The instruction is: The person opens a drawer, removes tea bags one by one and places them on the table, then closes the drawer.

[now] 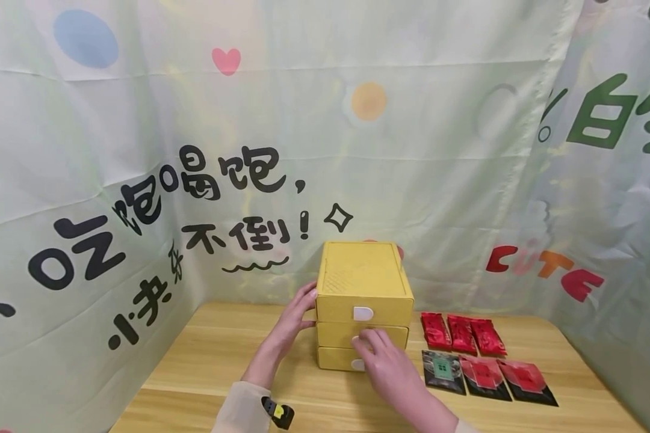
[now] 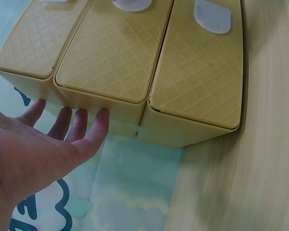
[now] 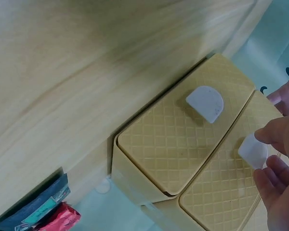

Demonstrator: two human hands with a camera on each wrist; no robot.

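Observation:
A yellow three-drawer storage box (image 1: 364,270) stands on the table, each drawer front bearing a white tab handle. My left hand (image 1: 290,316) rests against the box's left side, near the top and middle drawers. In the left wrist view, the extended fingers (image 2: 94,134) of that hand touch the side wall. My right hand (image 1: 387,367) is at the front of the middle drawer (image 3: 221,192). Thumb and fingers pinch that drawer's white handle (image 3: 253,151), as the right wrist view shows. Below it, the bottom drawer's handle (image 3: 207,103) is untouched. All drawers look closed.
Right of the box, red packets (image 1: 462,334) lie in a row on the wooden table (image 1: 195,373). In front of them are a black-and-green packet (image 1: 443,368) and two red-and-black packets (image 1: 487,374). A printed fabric curtain (image 1: 439,180) encloses the back and sides.

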